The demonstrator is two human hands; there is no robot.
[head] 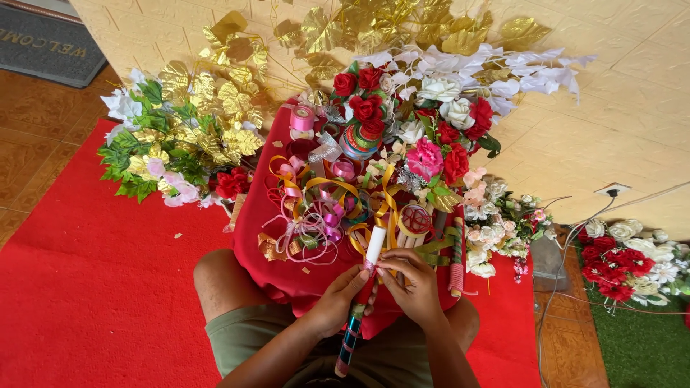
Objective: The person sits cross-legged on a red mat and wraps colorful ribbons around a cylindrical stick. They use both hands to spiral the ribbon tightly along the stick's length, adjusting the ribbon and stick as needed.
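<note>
Red carpet (93,287) against a cream wall, heaped with artificial flowers (402,136) and curled ribbons (316,208). Both forearms drawn in over the lap. Left hand (338,298) and right hand (411,282) meeting fingertip to fingertip, pinching a white-tipped striped stick (363,287) held upright between the knees, over a red cloth (259,215).

We have one view only, from a camera worn on the person's head; it looks steeply down over the lap, close to the two hands, and faces forward to the cream wall (618,93); the red carpet (93,287) fills the lower left; no second view shares the scene.
</note>
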